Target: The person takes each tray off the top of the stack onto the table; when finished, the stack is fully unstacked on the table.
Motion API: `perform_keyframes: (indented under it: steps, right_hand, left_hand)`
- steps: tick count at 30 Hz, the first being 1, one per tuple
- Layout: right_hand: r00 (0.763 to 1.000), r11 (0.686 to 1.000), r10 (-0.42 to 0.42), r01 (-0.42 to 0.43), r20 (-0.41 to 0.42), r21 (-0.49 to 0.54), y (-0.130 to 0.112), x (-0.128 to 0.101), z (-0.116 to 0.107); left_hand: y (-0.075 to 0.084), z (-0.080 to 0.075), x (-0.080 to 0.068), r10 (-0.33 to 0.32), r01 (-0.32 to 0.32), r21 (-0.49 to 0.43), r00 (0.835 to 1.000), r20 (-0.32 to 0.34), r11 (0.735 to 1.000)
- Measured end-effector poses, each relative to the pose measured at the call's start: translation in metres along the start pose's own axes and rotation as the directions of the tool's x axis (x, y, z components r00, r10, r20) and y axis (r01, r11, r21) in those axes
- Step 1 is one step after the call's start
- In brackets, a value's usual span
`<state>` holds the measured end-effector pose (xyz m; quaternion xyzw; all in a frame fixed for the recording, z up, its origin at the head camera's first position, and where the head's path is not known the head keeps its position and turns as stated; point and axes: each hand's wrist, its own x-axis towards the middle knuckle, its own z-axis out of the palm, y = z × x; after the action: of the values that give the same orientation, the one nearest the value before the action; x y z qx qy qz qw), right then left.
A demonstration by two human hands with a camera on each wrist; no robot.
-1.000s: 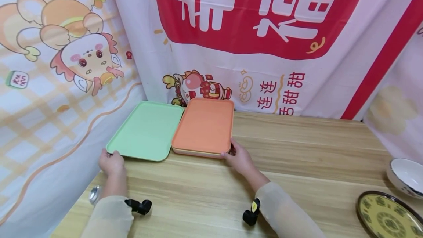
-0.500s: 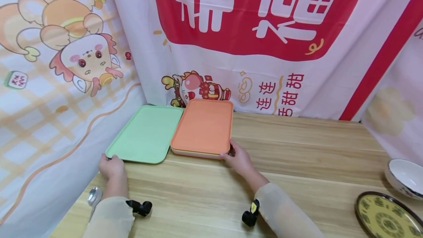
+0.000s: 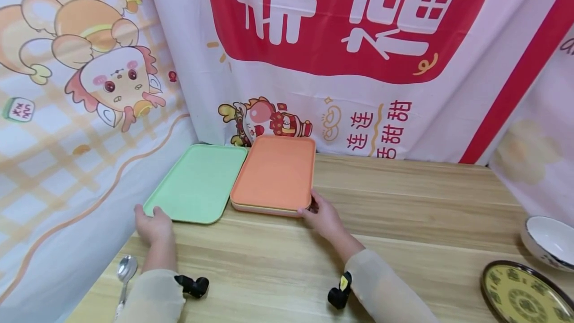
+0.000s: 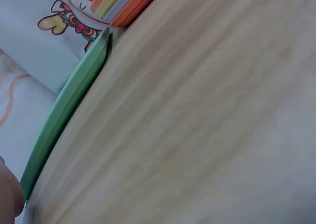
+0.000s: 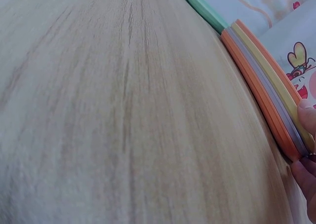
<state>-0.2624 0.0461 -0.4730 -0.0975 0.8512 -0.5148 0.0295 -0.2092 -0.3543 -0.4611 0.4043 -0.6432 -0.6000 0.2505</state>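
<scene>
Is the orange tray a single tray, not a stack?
No: the right wrist view shows the orange tray topping a stack, with grey, yellow and orange edges layered beneath it, beside the green tray.

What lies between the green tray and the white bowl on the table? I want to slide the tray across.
In the head view, between the green tray and white bowl lie the orange-topped tray stack, the right hand, then bare table.
</scene>
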Motion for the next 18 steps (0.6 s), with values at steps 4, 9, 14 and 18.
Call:
perform_keyframes:
  steps: [4, 9, 14, 18]
  right_hand:
    - [1.0, 1.0, 0.006, -0.006, -0.001, 0.001, -0.001, 0.0, 0.0]
    - [1.0, 1.0, 0.018, -0.018, 0.002, -0.008, -0.001, 0.0, -0.001]
    - [0.999, 0.999, 0.046, -0.046, 0.007, -0.012, -0.002, -0.001, -0.001]
    - [0.998, 0.998, 0.055, -0.055, 0.014, -0.002, -0.002, -0.001, -0.001]
  left_hand:
    - [0.003, 0.008, -0.008, 0.068, -0.067, -0.025, 0.997, 0.026, 0.997]
    - [0.005, 0.026, -0.029, 0.142, -0.133, -0.087, 0.984, 0.109, 0.987]
    - [0.002, 0.05, -0.058, 0.167, -0.141, -0.122, 0.956, 0.242, 0.982]
    - [-0.002, 0.067, -0.077, 0.184, -0.139, -0.144, 0.903, 0.387, 0.98]
